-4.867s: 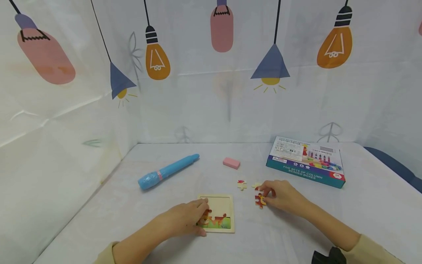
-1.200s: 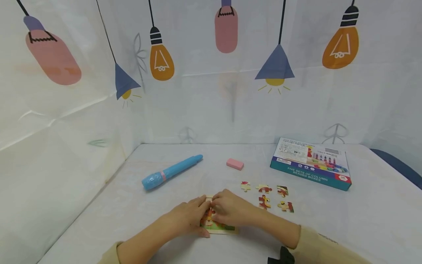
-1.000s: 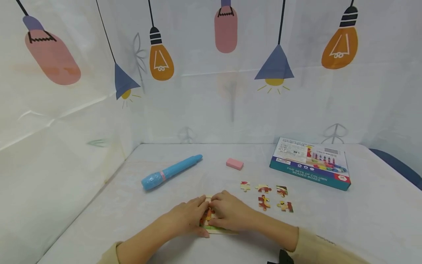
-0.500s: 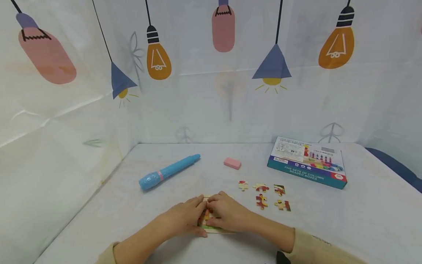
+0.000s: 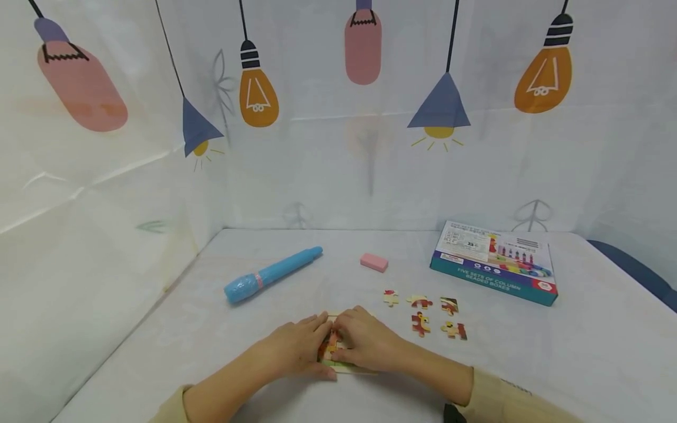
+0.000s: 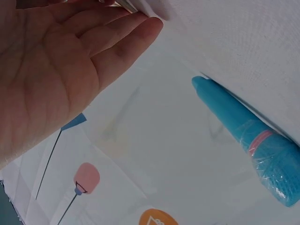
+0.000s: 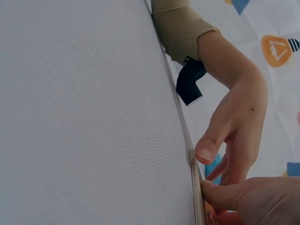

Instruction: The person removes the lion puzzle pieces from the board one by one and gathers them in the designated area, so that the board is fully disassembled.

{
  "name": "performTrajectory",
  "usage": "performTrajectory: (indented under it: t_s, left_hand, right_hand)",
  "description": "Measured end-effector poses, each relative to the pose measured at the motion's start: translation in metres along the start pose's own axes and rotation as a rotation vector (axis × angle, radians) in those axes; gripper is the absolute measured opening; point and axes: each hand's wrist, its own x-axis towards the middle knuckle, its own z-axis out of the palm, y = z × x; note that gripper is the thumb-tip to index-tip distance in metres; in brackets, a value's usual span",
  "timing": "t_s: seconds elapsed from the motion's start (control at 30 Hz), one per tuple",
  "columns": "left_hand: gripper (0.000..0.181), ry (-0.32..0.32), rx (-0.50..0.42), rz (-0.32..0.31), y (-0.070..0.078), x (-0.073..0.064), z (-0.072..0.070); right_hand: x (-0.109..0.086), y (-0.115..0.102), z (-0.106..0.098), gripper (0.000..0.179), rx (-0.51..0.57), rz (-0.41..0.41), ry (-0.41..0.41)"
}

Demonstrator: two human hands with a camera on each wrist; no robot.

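A small wooden jigsaw tray (image 5: 353, 370) lies on the table, partly filled with an animal picture and largely covered by both hands. My left hand (image 5: 298, 346) rests at its left edge, fingers extended; the left wrist view shows the palm (image 6: 51, 65). Over the tray, my right hand (image 5: 370, 341) bends its thumb and index finger around a puzzle piece (image 5: 333, 345) at the picture's left part. The right wrist view has the right thumb (image 7: 222, 194) at the tray's edge (image 7: 197, 197). Several loose puzzle pieces (image 5: 421, 324) lie right of the tray.
A blue wrapped, microphone-shaped object (image 5: 272, 274) lies at the back left. Behind the pieces is a pink eraser-like block (image 5: 374, 262). A flat teal box (image 5: 494, 262) sits at the back right. A printed white curtain (image 5: 328, 170) hangs behind the table.
Since the oldest frame, my right hand has moved left from the loose pieces to the tray. Over the last second it shifts only slightly; my left hand stays at the tray's left edge.
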Motion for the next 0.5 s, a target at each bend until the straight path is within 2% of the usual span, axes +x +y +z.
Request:
performTrajectory:
  t_s: [0.13,0.23,0.37,0.5]
  left_hand:
    - [0.088,0.000,-0.006,0.005,0.0005,-0.0002,-0.0011]
    - [0.085,0.003,-0.050,0.006,-0.0005,-0.0005,-0.0015]
    - [0.084,-0.010,-0.123,-0.019,-0.0035,-0.0001,-0.0020]
    - [0.083,-0.029,-0.141,-0.036,-0.0060,0.0013,-0.0016]
  right_hand:
    - [0.0000,-0.0010,-0.0014,0.039,0.027,0.029,0.009]
    - [0.0000,-0.0010,-0.0020,0.038,0.064,0.036,0.020]
    - [-0.0004,-0.0018,-0.0023,0.035,0.090,0.029,0.044]
    - [-0.0004,-0.0035,-0.0027,0.033,0.101,0.046,0.050]
